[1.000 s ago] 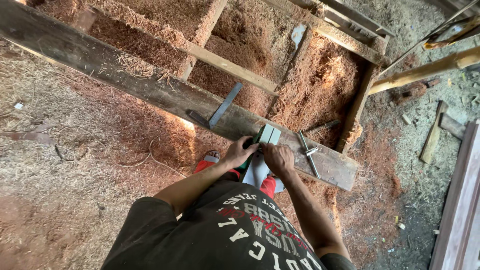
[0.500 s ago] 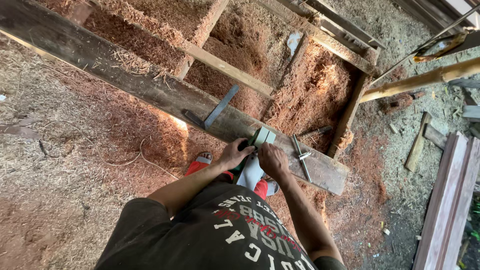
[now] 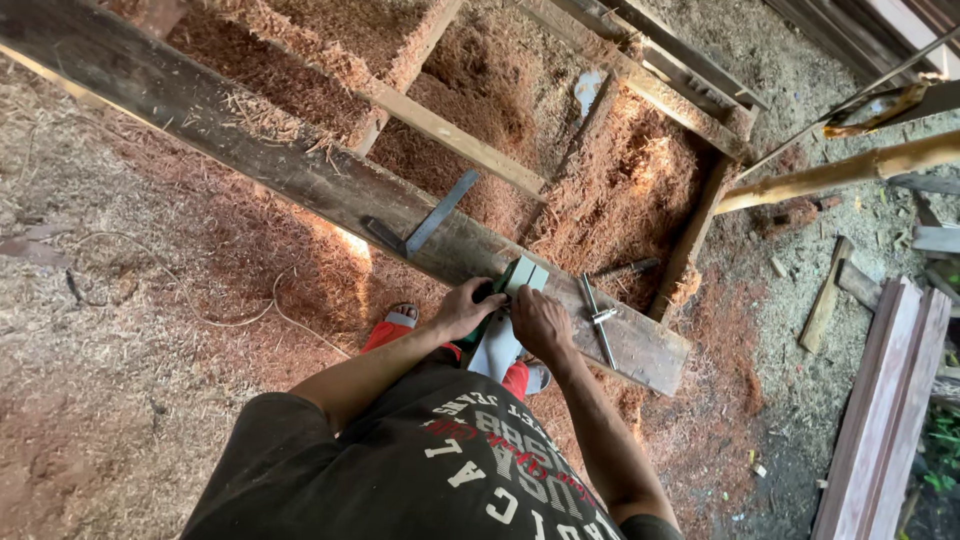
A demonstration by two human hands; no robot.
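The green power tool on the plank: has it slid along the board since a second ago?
No. The green power tool sits midway between the metal square and the marking gauge on the plank, as before; only the camera shifted.

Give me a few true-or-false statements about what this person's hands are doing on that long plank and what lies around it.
1. Both the left hand and the right hand are on a green tool at the plank. True.
2. A metal square lies on the plank beyond the hands. True.
3. The ground is bare concrete. False: wood shavings cover it.
4. The metal T-shaped tool is held in the right hand. False: it lies on the plank beside it.
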